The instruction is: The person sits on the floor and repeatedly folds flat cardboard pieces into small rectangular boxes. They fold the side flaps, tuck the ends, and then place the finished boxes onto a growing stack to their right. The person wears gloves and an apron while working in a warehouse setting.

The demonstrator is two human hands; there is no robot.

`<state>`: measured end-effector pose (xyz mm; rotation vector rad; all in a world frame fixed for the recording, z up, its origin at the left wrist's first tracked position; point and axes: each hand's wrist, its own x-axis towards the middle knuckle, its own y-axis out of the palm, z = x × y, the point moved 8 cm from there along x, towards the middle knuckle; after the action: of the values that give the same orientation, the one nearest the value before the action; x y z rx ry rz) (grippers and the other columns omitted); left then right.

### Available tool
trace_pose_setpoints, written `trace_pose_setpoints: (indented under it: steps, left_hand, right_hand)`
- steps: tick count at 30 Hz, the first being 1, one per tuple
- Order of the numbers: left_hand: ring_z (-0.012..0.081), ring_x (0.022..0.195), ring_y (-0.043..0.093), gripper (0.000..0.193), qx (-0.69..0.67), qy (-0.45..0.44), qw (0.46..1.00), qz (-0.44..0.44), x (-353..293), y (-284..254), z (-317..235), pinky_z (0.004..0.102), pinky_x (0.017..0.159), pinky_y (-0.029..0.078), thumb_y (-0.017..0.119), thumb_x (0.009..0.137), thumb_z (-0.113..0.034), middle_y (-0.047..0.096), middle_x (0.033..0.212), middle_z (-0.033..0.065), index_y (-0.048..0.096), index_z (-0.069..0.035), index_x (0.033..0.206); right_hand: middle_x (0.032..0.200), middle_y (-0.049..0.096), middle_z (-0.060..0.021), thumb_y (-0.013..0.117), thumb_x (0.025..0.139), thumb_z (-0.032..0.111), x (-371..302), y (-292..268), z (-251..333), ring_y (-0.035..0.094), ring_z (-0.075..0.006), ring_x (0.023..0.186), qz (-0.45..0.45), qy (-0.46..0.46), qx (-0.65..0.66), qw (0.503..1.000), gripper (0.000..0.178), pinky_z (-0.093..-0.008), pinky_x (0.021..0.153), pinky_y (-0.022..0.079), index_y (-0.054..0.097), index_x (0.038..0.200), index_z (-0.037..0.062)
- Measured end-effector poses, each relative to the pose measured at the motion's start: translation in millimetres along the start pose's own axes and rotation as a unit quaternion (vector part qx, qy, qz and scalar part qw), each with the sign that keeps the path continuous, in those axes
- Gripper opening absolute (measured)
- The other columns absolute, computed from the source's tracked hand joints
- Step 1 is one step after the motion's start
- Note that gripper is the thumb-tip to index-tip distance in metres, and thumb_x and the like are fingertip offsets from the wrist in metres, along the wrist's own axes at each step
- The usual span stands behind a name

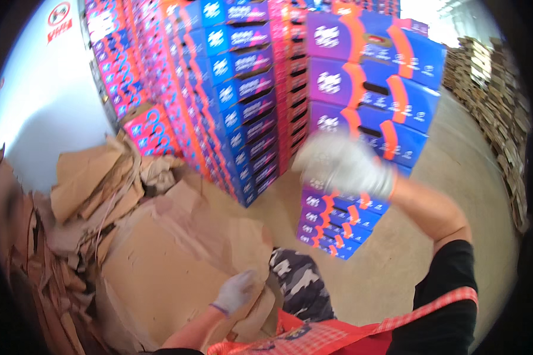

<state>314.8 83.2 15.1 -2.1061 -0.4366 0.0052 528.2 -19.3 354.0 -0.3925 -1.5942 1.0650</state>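
While the right hand [343, 167] blurs before stacked boxes [370, 114] at three o'clock, the left hand [236, 291] over cardboard [166, 266] at six, both grips unreadable, keeping edges square looks wisest.

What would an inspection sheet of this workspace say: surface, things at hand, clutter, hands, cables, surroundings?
Surface: beige floor.
Things at hand: stack of blue-purple cartons; large flattened cardboard sheet.
Clutter: torn cardboard heap at left.
Hands: both gloved; right hand blurred before that stack, contact unclear; left hand over the sheet's right part, contact unclear.
Cables: nothing seen.
Surroundings: white wall with a prohibition sign, more carton stacks ahead, brown stacked material at right.
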Motion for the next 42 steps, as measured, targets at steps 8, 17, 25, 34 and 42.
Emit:
trace_pose_setpoints:
  steps: [8,17,25,34,42]
  left_hand:
    - [0.0421,0.133,0.038,0.063,0.152,-0.574,0.795,-0.122,-341,3,256,0.0487,0.110,0.033,0.062,0.085,-0.035,0.043,0.143,0.0234,0.047,-0.002,0.137]
    - [0.0418,0.136,0.036,0.077,0.125,-0.714,0.637,-0.261,-428,-7,283,0.0500,0.111,0.031,0.066,0.083,-0.039,0.037,0.148,0.0242,0.037,-0.006,0.145]
    - [0.0279,0.095,0.065,0.046,-0.532,-0.534,0.434,-0.493,-494,-35,285,0.0397,0.081,0.055,0.065,0.089,-0.029,0.066,0.114,0.0118,0.056,-0.007,0.127]
    - [0.0309,0.135,0.040,0.058,0.150,-0.621,0.686,-0.349,-287,-33,246,0.0402,0.114,0.027,0.057,0.090,-0.020,0.043,0.144,0.0236,0.042,0.007,0.139]
    - [0.0319,0.128,0.048,0.052,0.254,-0.412,0.842,-0.237,-397,-87,213,0.0450,0.111,0.032,0.056,0.082,-0.015,0.048,0.140,0.0194,0.051,-0.004,0.133]
  right_hand:
    - [0.117,0.066,-0.0184,0.063,0.088,0.039,-57,485,57,0.060,-0.0298,0.112,0.476,0.349,0.462,0.662,0.047,-0.0366,0.097,0.046,0.064,0.121,0.0064]
    - [0.136,0.051,-0.0245,0.069,0.081,0.044,-61,629,62,0.051,-0.0369,0.125,0.285,0.528,0.109,0.793,0.081,-0.0413,0.105,0.041,0.040,0.140,-0.0030]
    - [0.113,0.066,-0.0158,0.068,0.084,0.032,-50,592,22,0.065,-0.0253,0.104,0.329,0.596,0.511,0.524,0.054,-0.0370,0.088,0.053,0.057,0.122,-0.0042]
    - [0.153,0.025,-0.0223,0.065,0.082,0.028,-21,620,193,0.027,-0.0360,0.142,0.254,0.253,0.104,0.928,0.076,-0.0456,0.116,0.024,0.033,0.146,0.0033]
    - [0.135,0.054,-0.0105,0.060,0.081,0.016,-14,532,41,0.047,-0.0279,0.129,0.177,0.011,0.037,0.984,0.042,-0.0486,0.112,0.032,0.060,0.123,0.0133]
